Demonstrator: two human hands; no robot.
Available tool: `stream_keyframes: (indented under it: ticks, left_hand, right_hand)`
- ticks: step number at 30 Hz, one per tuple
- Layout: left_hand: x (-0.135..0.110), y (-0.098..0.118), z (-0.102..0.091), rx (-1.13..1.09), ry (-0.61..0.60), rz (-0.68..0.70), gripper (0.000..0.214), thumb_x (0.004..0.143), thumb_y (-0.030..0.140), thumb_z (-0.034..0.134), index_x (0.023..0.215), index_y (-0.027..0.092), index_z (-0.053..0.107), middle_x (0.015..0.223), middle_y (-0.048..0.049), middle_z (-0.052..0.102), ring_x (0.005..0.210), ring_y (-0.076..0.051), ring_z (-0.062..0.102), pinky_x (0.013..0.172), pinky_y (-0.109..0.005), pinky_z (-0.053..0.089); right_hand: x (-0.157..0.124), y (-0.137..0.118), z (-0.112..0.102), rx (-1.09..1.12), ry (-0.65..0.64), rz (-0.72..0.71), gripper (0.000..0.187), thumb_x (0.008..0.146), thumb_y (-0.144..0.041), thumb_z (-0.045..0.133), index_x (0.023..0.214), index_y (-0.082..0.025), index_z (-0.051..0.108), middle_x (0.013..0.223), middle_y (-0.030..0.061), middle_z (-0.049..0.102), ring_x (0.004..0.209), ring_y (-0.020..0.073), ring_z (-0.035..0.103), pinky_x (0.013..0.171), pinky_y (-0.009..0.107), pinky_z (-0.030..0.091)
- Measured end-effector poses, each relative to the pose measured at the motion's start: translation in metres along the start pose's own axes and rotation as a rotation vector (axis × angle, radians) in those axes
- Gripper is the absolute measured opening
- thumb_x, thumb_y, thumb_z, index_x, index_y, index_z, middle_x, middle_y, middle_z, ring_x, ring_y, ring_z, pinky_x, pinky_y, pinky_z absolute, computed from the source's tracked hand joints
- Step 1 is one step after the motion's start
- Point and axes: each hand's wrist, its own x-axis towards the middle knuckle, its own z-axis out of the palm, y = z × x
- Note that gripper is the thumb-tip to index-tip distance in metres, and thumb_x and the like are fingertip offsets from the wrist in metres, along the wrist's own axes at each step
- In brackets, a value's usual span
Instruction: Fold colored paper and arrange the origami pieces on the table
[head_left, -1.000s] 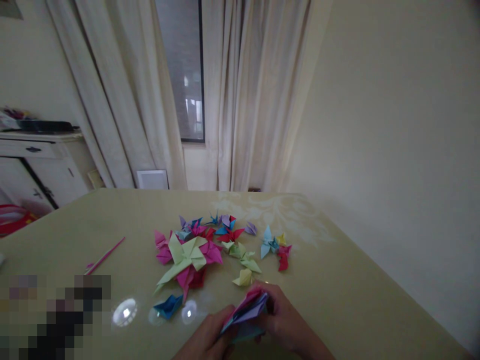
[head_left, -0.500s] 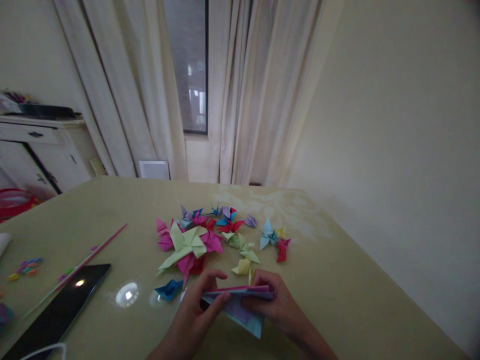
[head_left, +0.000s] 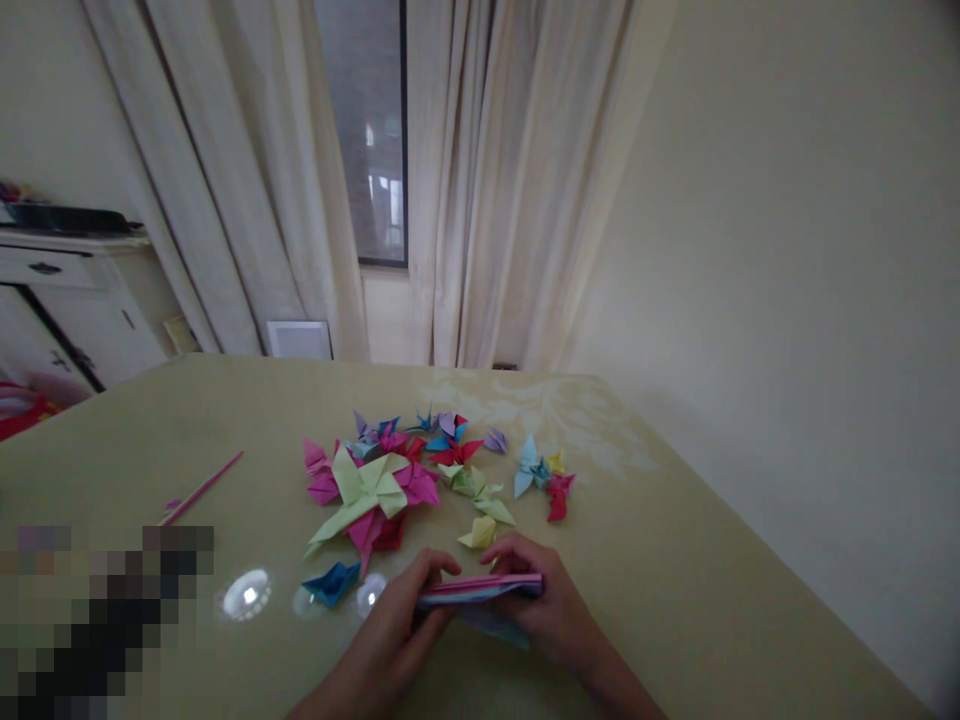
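Both my hands hold a folded stack of coloured paper (head_left: 480,590), pink on top with purple and light blue beneath, low over the table near its front edge. My left hand (head_left: 390,640) pinches the stack's left end with thumb and fingers closed. At the right end my right hand (head_left: 544,610) wraps its fingers over the paper. Just beyond the hands lies a heap of origami pieces (head_left: 375,485), green, pink, red, blue and purple. A small blue folded piece (head_left: 330,583) lies left of my left hand.
The yellow-green table (head_left: 675,560) runs to a cream wall on the right. A pink stick (head_left: 199,488) lies at the left. Smaller origami pieces (head_left: 544,480) sit right of the heap. Curtains, a window and a white cabinet (head_left: 67,300) stand behind.
The paper stack has been pressed flatter and now lies level between my hands. My left thumb has closed onto its left end. The view has shifted slightly.
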Motion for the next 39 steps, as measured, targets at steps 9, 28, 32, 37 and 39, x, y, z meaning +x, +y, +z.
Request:
stream_keyframes:
  ticks: [9,28,32,37,39]
  left_hand:
    - [0.005,-0.006,-0.008,0.229,0.054,0.298,0.031,0.101,0.02,0.053,0.119,0.028,0.078,0.092,-0.0043,0.08,0.084,-0.02,0.075,0.074,-0.024,0.051]
    - [-0.002,-0.018,0.011,0.356,-0.122,0.093,0.027,0.098,0.03,0.054,0.12,0.027,0.068,0.105,-0.0067,0.083,0.091,-0.026,0.079,0.078,-0.028,0.056]
    - [-0.002,-0.019,0.013,0.405,-0.095,0.071,0.052,0.092,0.043,0.071,0.141,0.027,0.059,0.129,-0.011,0.078,0.106,-0.03,0.078,0.087,-0.031,0.057]
    - [-0.004,-0.002,0.007,0.217,-0.074,-0.024,0.039,0.109,0.046,0.038,0.107,0.028,0.072,0.096,-0.0031,0.08,0.088,-0.021,0.075,0.081,-0.024,0.054]
    - [-0.005,0.004,0.006,0.137,-0.086,-0.059,0.047,0.107,0.056,0.036,0.102,0.028,0.074,0.094,-0.001,0.078,0.09,-0.02,0.072,0.085,-0.024,0.055]
  right_hand:
    - [-0.002,-0.008,-0.01,-0.22,-0.018,-0.307,0.045,0.094,-0.065,0.069,0.101,-0.024,0.085,0.085,0.0087,0.082,0.076,0.0237,0.075,0.072,0.031,0.052]
    - [-0.003,0.0,0.009,0.012,0.148,-0.005,0.031,0.09,-0.049,0.076,0.085,-0.018,0.079,0.066,-0.0014,0.061,0.057,0.0119,0.05,0.053,0.022,0.037]
    - [-0.002,0.008,0.023,0.226,0.164,0.123,0.044,0.086,-0.062,0.077,0.096,-0.019,0.073,0.072,-0.0015,0.06,0.056,0.0127,0.053,0.051,0.023,0.042]
    - [-0.002,-0.001,0.017,0.364,0.007,0.059,0.07,0.082,-0.081,0.07,0.117,-0.02,0.07,0.077,0.0009,0.065,0.057,0.0143,0.058,0.053,0.025,0.047]
    - [-0.002,-0.002,0.015,0.276,0.03,0.015,0.071,0.072,-0.078,0.082,0.112,-0.02,0.072,0.081,0.0018,0.066,0.066,0.0157,0.059,0.06,0.025,0.049]
